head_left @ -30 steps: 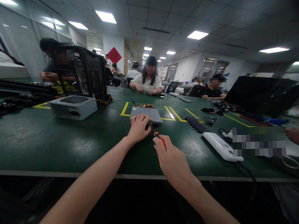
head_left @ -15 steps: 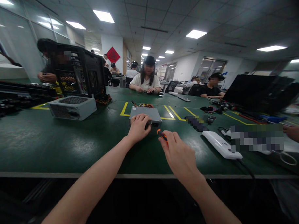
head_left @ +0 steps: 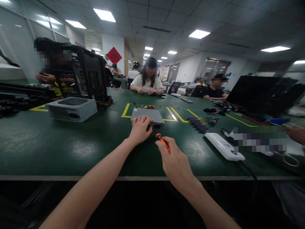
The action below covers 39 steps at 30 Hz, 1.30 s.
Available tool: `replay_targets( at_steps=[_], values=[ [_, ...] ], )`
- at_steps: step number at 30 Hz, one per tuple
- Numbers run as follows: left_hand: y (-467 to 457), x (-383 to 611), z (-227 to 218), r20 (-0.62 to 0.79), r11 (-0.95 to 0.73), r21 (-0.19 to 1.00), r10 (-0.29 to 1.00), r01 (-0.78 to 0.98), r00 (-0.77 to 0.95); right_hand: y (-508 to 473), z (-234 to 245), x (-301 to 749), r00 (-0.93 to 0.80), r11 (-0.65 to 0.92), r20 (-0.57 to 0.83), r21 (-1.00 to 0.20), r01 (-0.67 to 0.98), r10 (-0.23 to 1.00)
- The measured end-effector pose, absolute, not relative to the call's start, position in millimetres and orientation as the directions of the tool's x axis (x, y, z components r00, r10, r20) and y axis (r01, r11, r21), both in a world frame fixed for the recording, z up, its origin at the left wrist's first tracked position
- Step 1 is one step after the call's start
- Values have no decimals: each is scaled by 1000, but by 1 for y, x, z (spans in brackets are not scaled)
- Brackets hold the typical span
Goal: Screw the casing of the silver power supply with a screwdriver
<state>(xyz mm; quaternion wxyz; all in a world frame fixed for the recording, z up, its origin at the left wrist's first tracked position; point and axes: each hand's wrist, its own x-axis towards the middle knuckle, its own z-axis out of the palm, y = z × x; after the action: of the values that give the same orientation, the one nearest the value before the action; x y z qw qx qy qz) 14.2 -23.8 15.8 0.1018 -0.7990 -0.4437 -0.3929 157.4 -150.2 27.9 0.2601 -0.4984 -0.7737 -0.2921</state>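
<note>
Open-plan room, dark green desk (head_left: 43,145) with yellow floor-style markings (head_left: 126,110), grey tiled ceiling (head_left: 214,12), rectangular ceiling light panels (head_left: 199,33), glass partition (head_left: 12,42)

The grey box (head_left: 147,115) looks like matt metal, the screwdriver handle (head_left: 163,142) glossy plastic, the green tabletop (head_left: 68,144) smooth and faintly shiny.

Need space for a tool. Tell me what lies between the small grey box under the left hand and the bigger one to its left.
Only bare green table, crossed by a yellow line beside the small grey box, in the head view.

Green table (head_left: 43,145) bears small grey box (head_left: 153,114), larger box (head_left: 72,109), white device (head_left: 223,146).
</note>
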Motion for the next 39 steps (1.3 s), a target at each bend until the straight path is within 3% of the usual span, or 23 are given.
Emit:
replay_targets(
  at_steps=[4,6,9,11,14,20,25,30,35,39],
  values=[
    [-24,14,16,716,-591,182,627,786,306,-148,29,157,-149,143,738,72,987,658],
    [-24,14,16,713,-589,188,633,786,303,-150,29,156,-178,197,711,56,979,680],
    [-24,14,16,710,-585,200,639,786,295,-153,28,153,-359,369,660,131,920,660],
    [-24,14,15,712,-589,200,637,783,297,-153,28,152,-348,348,667,139,927,659],
    [-24,13,15,710,-595,200,636,778,304,-151,30,151,-182,219,717,42,975,673],
    [-24,12,15,711,-585,190,635,788,301,-149,23,150,-326,395,708,72,916,626],
    [-24,12,16,704,-591,180,636,787,316,-147,23,151,-121,198,743,-16,980,658],
    [-23,12,15,694,-583,201,652,787,305,-151,24,146,-330,377,700,94,921,633],
    [-22,12,15,700,-588,187,642,787,313,-149,25,148,-132,221,750,-20,975,648],
    [-22,12,14,720,-593,162,617,789,316,-149,22,148,-317,425,729,41,905,607]
  ],
)
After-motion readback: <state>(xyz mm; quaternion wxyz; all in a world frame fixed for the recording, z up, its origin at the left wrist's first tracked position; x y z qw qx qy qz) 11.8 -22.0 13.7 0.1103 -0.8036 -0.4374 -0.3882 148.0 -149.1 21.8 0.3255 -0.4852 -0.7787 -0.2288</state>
